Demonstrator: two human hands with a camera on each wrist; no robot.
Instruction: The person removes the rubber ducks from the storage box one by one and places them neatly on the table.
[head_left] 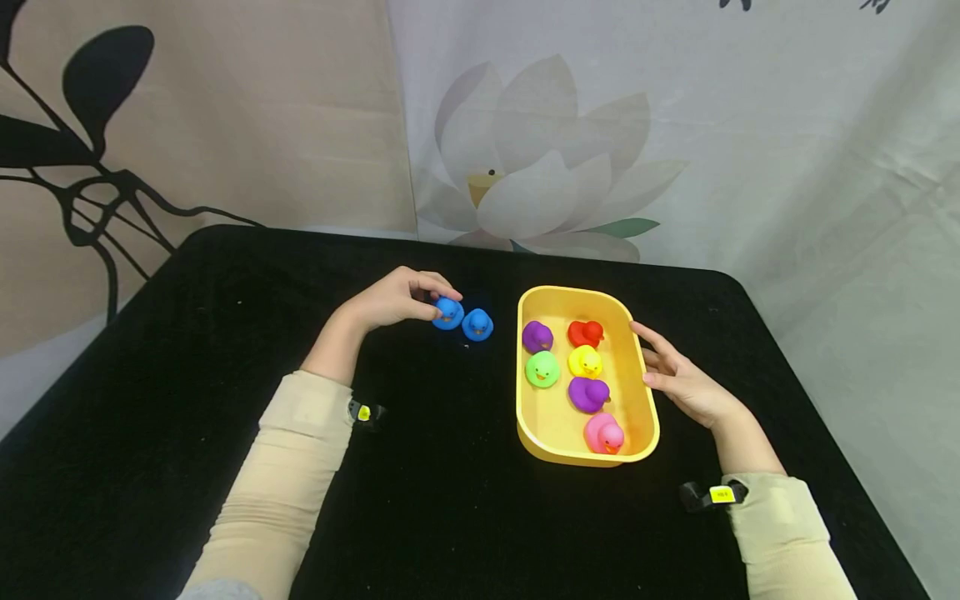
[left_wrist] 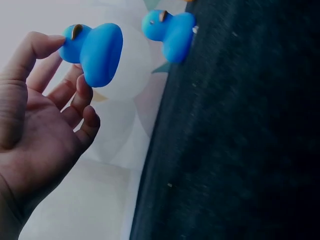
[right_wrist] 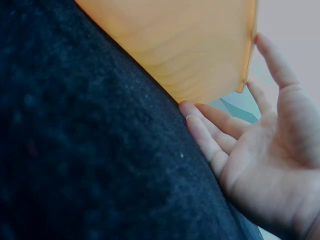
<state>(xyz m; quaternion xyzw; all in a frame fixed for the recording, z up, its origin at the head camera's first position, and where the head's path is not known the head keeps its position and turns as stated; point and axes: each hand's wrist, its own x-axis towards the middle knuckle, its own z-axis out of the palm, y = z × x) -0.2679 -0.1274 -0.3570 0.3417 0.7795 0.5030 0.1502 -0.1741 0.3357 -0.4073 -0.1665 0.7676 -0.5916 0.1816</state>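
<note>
My left hand (head_left: 408, 298) pinches a blue rubber duck (head_left: 448, 313) between thumb and fingers. In the left wrist view that duck (left_wrist: 102, 55) is off the black tabletop, the thumb against its head. Just right of it, a second blue rubber duck (head_left: 477, 325) sits on the table. My right hand (head_left: 686, 382) is at the right side of a yellow plastic tub (head_left: 551, 450), fingers mostly extended. In the right wrist view, fingertips (right_wrist: 257, 40) touch the tub's rim and others lie by its lower wall (right_wrist: 185, 60).
Inside the tub are purple ducks (head_left: 588, 394), a green duck (head_left: 542, 369), a yellow duck (head_left: 585, 362), a red duck (head_left: 585, 333) and a pink duck (head_left: 603, 433). A black cloth (head_left: 420, 500) covers the table. Behind it hangs a printed curtain (head_left: 300, 125).
</note>
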